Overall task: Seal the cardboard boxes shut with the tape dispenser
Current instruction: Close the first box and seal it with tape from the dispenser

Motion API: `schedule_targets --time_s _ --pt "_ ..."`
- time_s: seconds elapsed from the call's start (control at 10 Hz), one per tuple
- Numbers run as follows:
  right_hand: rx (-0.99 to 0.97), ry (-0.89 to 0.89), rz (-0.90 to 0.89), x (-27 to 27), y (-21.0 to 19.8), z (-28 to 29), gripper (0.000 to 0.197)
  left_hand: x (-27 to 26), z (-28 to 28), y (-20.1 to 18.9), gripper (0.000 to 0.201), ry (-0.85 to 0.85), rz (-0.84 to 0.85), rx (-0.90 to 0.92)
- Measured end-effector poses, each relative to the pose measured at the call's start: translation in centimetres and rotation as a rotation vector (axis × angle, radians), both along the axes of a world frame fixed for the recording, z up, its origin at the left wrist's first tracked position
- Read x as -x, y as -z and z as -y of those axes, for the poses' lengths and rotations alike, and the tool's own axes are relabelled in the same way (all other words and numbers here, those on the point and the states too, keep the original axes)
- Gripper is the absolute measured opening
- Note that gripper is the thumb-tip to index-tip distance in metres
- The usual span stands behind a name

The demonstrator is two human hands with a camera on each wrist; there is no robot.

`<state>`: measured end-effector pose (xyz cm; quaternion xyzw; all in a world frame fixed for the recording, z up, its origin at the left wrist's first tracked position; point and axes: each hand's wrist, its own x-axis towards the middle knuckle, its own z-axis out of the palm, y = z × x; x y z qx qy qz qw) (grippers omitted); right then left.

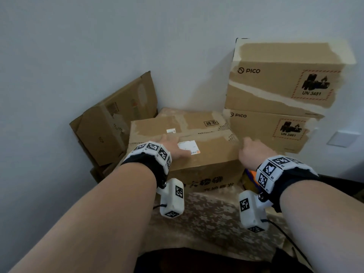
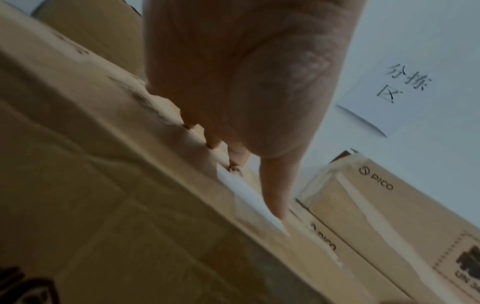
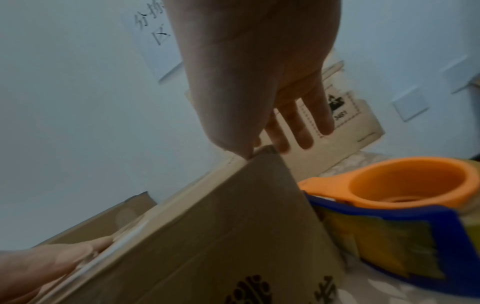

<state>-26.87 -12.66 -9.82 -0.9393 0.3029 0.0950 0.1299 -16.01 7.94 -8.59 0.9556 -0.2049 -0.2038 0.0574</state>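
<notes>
Head view: PICO boxes (image 1: 275, 91) stacked beside, tape dispenser (image 3: 384, 209) rt of box (image 1: 197, 154).

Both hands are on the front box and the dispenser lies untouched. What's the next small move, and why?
Probably keep the left hand pressing the front box flaps flat and bring the right hand down to the tape dispenser, which lies beside the box's right side; neither hand holds it.
</notes>
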Motion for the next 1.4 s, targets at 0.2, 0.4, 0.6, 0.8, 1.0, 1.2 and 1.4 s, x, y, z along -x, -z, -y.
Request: schedule_targets --time_s 0.2,0.4,0.6,0.8,1.0,1.2,1.4 --pt "0.092 -0.085 -0.088 0.7 0.6 0.6 0.033 -0.4 1.0 2.0 0.139 0.034 0.004 -0.122" --pt "0.047 -0.012 0.025 0.5 1.4 1.1 0.028 -0.2 1.1 2.3 0.154 0.073 0.009 -0.158" --pt "0.033 0.201 -0.185 0.5 3.0 1.1 0.02 0.3 1.2 1.6 0.146 0.084 0.001 -0.173" --pt "-0.136 0.127 0.003 2.4 4.0 0.4 0.045 -0.3 1.0 2.2 0.138 0.087 0.046 -0.149" --pt "-0.001 0.093 -0.184 1.7 3.3 0.1 0.042 -0.1 1.0 2.2 0.141 0.063 0.02 -0.123" --pt "-0.003 0.183 0.036 1.7 2.7 1.4 0.017 0.1 0.9 2.1 0.134 0.065 0.055 -0.108" --pt "0.101 0.139 0.31 1.6 0.4 2.4 0.028 0.0 0.2 2.3 0.116 0.016 0.073 -0.055"
